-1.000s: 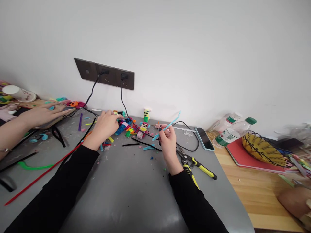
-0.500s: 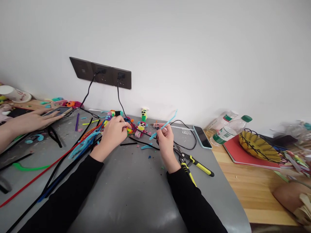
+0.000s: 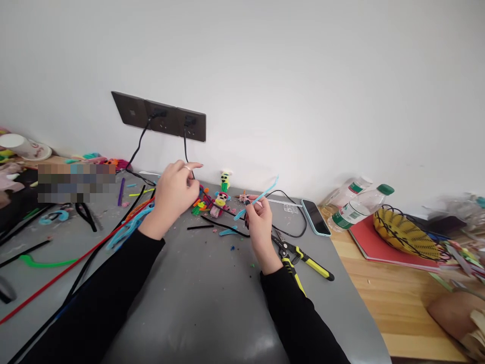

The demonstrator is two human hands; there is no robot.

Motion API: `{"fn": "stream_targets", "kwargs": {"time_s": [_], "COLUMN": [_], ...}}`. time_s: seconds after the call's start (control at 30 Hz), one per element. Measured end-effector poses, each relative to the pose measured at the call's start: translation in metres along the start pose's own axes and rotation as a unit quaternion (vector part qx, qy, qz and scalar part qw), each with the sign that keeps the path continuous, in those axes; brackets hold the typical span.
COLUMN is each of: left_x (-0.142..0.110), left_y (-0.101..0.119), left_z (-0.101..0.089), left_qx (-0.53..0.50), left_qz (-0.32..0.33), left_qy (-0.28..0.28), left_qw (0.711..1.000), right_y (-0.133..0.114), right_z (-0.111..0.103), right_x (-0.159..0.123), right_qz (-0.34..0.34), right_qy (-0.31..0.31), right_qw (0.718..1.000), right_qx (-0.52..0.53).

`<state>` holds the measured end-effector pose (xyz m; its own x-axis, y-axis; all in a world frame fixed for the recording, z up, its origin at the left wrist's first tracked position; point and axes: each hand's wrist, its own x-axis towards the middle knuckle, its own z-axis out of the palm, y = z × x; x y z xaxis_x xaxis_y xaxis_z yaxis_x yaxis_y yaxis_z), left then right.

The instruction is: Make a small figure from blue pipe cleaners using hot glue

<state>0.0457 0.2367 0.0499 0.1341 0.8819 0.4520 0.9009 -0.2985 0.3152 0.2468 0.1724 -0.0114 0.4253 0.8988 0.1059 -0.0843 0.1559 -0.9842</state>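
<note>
My right hand (image 3: 258,225) pinches a light blue pipe cleaner (image 3: 267,189) between thumb and fingers, its far end slanting up to the right. My left hand (image 3: 176,194) is raised above the table at the left, forefinger stretched out and thumb apart, with nothing visible in it. Between the hands stand small pipe-cleaner figures: a pink one with a blue-eared head (image 3: 219,205), a green and pale yellow one (image 3: 225,182) behind, and a green and orange piece (image 3: 199,206). Light blue pipe cleaners (image 3: 127,230) lie in a bundle near my left wrist.
Yellow-black pliers (image 3: 312,263) lie open right of my right hand, near a phone (image 3: 316,217). Farther right are plastic bottles (image 3: 348,210) and a yellow basket (image 3: 405,232) on a red folder (image 3: 364,237). Black cables run from the wall sockets (image 3: 159,117). A long red pipe cleaner (image 3: 56,280) crosses the left side.
My left hand has lifted off the pile of pipe cleaners, its forefinger now stretched out. Another person's hand at the far left no longer shows; a patch there is pixelated.
</note>
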Motion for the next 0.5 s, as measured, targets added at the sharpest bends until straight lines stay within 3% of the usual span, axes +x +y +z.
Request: {"fn": "stream_targets", "kwargs": {"time_s": [0.07,0.2,0.5], "left_x": [-0.005,-0.019,-0.031], "left_y": [-0.015,-0.035,-0.036], "left_z": [-0.002,0.009,0.029], "left_qx": [0.016,0.102,0.154], "left_qz": [-0.044,-0.068,-0.028], "left_qy": [-0.014,-0.101,-0.171], "left_qw": [0.999,0.987,0.973], "right_y": [0.000,0.001,0.001], "right_z": [0.000,0.001,0.000], "right_x": [-0.001,-0.002,-0.001], "right_qz": [0.001,-0.002,-0.003], "right_qy": [-0.006,-0.013,-0.006], "right_qw": [1.000,1.000,1.000], "right_qx": [0.002,0.002,-0.007]}}
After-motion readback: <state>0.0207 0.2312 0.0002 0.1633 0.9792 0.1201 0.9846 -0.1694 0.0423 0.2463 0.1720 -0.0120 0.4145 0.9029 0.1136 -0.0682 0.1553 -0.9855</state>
